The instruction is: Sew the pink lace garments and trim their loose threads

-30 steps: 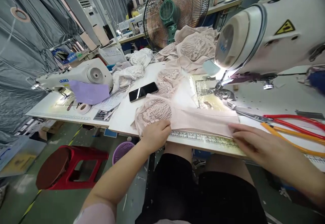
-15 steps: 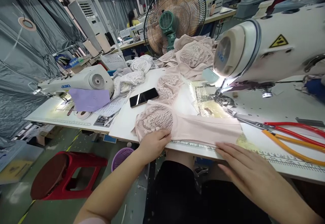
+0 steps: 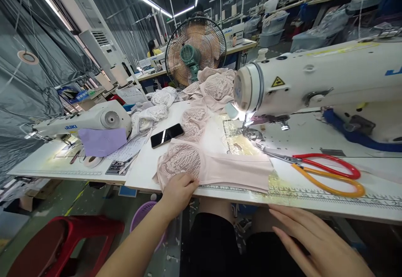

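Note:
A pale pink lace garment piece lies flat near the front edge of the white sewing table. My left hand rests on its lace end at the table edge, fingers curled down on the fabric. Below the table edge, over my lap, my right hand is open with fingers stretched out, holding nothing and apart from the fabric. A ruler strip runs along the table's front edge.
A white sewing machine stands at the right, red and orange scissors in front of it. A black phone, heaped lace pieces, a fan and a second machine lie behind. A red stool stands on the floor.
My right hand slid off the fabric's right end and dropped below the table edge. The left hand stayed on the lace end. The view lifted upward.

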Demonstrator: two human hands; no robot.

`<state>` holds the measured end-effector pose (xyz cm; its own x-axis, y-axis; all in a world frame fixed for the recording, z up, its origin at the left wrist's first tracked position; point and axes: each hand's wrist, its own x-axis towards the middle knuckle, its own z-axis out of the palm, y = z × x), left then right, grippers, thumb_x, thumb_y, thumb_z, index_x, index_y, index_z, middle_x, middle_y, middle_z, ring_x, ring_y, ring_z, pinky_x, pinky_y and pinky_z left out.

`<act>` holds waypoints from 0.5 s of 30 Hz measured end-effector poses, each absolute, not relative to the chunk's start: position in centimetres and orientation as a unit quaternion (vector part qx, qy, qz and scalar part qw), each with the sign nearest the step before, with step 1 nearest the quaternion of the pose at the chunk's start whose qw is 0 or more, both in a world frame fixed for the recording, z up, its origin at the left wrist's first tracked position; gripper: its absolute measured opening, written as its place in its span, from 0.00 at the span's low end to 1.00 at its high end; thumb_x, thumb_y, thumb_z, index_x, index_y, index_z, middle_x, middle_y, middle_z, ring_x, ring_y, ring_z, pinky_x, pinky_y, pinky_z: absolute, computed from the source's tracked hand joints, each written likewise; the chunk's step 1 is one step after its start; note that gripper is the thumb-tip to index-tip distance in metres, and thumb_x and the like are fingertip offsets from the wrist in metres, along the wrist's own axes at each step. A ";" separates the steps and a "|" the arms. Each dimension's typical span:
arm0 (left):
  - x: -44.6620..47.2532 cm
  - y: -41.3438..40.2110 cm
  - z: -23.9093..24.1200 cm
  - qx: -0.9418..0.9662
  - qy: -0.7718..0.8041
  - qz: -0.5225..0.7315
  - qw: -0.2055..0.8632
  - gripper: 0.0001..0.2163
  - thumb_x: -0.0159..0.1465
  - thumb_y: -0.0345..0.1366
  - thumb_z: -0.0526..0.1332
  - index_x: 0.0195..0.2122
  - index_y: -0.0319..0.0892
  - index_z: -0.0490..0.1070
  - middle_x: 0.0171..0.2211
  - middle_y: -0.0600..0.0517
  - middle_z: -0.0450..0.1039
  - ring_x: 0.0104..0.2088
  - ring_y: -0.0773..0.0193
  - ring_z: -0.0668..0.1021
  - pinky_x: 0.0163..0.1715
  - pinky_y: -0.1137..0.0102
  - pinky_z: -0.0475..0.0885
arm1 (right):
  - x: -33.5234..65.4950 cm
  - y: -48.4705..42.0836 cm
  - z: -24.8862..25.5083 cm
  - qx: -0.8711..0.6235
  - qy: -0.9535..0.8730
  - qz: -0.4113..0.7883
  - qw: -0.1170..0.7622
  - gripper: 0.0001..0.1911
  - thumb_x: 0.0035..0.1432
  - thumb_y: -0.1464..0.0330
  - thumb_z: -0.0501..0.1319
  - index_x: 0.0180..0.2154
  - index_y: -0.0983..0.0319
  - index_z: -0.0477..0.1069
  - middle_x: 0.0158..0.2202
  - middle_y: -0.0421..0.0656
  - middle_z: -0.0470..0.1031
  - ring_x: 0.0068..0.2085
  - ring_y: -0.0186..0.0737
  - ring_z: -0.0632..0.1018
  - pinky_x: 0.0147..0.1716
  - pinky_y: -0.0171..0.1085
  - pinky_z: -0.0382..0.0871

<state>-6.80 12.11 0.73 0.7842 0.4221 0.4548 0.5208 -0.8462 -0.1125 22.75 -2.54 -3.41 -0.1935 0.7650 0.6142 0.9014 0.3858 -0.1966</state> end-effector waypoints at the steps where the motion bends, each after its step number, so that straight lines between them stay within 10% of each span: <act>1: -6.8 12.0 0.8 -0.938 -0.251 -0.208 0.119 0.12 0.68 0.28 0.50 0.41 0.39 0.74 0.33 0.48 0.76 0.33 0.62 0.75 0.32 0.68 0.72 | 22.3 -2.7 -3.3 -0.547 -0.760 -0.093 0.340 0.14 0.67 0.62 0.52 0.50 0.58 0.69 0.46 0.44 0.79 0.45 0.47 0.80 0.41 0.43 0.77; 10: -5.9 7.6 0.2 -0.929 -0.311 -0.158 0.122 0.11 0.66 0.26 0.53 0.44 0.40 0.72 0.33 0.49 0.74 0.32 0.61 0.74 0.29 0.69 0.71 | 17.6 -1.8 -3.7 -0.532 -0.698 0.267 0.398 0.25 0.65 0.61 0.52 0.60 0.61 0.63 0.38 0.44 0.81 0.29 0.36 0.81 0.28 0.32 0.78; 15: -4.5 5.6 -0.4 -0.908 -0.351 -0.205 0.097 0.11 0.65 0.25 0.53 0.44 0.38 0.72 0.32 0.47 0.75 0.31 0.60 0.75 0.27 0.69 0.72 | 14.9 -0.4 -3.9 -0.515 -0.548 0.501 0.428 0.35 0.59 0.52 0.56 0.62 0.63 0.62 0.45 0.51 0.79 0.37 0.44 0.81 0.40 0.43 0.78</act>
<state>-4.51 5.55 -0.43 0.6693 0.5986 0.4401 0.6780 -0.7344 -0.0322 14.88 -0.35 -3.94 -0.1039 0.9935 -0.0468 0.1361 -0.0324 -0.9902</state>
